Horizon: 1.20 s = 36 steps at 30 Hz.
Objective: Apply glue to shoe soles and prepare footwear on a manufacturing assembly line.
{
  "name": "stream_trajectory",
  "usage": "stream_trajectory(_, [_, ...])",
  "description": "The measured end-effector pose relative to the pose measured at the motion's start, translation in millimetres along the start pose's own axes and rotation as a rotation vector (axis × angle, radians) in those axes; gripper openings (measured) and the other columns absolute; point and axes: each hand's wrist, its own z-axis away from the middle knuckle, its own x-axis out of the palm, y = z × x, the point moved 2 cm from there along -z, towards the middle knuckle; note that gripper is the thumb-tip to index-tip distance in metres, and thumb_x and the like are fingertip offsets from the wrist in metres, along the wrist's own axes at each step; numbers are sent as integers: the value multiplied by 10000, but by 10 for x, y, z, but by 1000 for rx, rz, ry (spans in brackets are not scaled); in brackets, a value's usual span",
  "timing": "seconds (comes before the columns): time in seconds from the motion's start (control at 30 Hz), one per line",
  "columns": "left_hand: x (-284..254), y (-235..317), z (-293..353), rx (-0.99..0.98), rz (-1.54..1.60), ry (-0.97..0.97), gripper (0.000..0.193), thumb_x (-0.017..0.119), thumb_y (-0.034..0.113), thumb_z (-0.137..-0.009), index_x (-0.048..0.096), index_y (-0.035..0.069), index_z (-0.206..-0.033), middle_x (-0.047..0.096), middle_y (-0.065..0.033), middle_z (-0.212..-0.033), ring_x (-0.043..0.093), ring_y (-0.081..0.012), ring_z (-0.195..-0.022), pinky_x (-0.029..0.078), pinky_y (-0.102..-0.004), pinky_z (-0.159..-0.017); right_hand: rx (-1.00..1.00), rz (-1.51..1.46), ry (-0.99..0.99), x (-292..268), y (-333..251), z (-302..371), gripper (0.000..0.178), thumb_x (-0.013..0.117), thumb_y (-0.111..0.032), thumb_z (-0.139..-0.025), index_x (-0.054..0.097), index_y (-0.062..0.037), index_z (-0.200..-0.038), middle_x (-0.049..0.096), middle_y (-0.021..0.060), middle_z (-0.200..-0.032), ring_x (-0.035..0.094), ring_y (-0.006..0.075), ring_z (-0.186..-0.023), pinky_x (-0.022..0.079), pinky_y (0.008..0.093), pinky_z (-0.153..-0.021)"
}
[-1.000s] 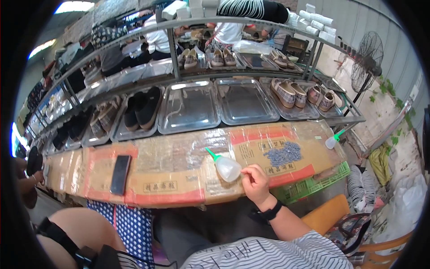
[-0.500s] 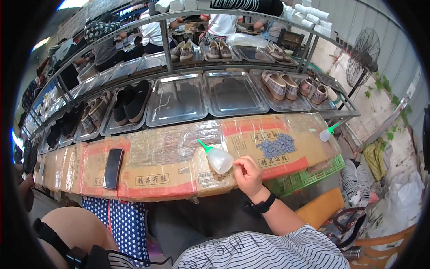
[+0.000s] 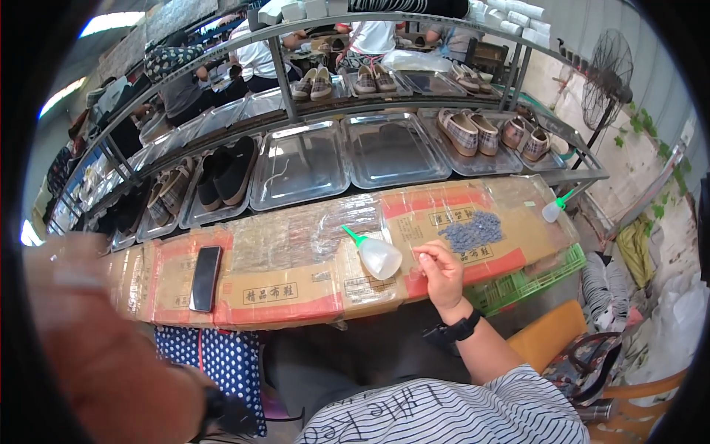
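The right hand (image 3: 441, 272) rests on the cardboard-covered bench (image 3: 288, 266), fingertips pinched together just beside the squeeze bottle with a green nozzle (image 3: 376, 254); whether they grip anything I cannot tell. The pile of small grey pieces (image 3: 471, 232) lies near, beyond the fingers. The left hand (image 3: 89, 325) is a raised blur, its grip unreadable. Taking one piece at a time looks wisest

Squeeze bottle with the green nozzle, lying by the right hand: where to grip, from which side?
Probably best across the wide translucent body of the squeeze bottle, coming from above. It lies on its side on the cardboard-covered bench, green nozzle pointing up-left, so the thin tip offers little hold. The right hand sits just right of its base, fingers pinched; the body's top and left flank are bare.
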Motion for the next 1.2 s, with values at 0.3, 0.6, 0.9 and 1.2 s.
stream_trajectory(0.3, [922,-1435,1286,-526,-444,-48,154,696,-31,-836,726,19,-979,703,-86,-849,638,-145,-691,488,-246,-590,189,-568,-185,396,-531,288,165,519,-124,-1024,625,-7,-1068,627,56,-959,583,103,-777,488,237,-659])
stream_trajectory(0.6, [995,-1590,1587,-693,-419,28,145,697,-16,-855,729,9,-994,714,-92,-880,672,-137,-738,531,-240,-626,340,-475,-278,497,-550,371,197,533,-118,-1022,647,22,-1101,642,50,-947,599,91,-769,511,229,-682])
stream_trajectory(0.9, [1018,-1624,1673,-730,-367,61,170,777,48,-830,725,-13,-980,712,-73,-880,675,-105,-750,551,-231,-637,328,-334,-276,490,-555,382,177,538,-77,-1010,653,36,-1083,650,44,-928,605,75,-733,510,211,-660])
stream_trajectory(1.2, [1030,-1659,1670,-857,-347,-8,117,706,71,-912,688,-36,-957,715,-68,-880,665,-95,-757,554,-232,-688,286,-171,-304,435,-662,351,163,548,-71,-1002,666,30,-1048,650,35,-924,605,72,-724,513,210,-653])
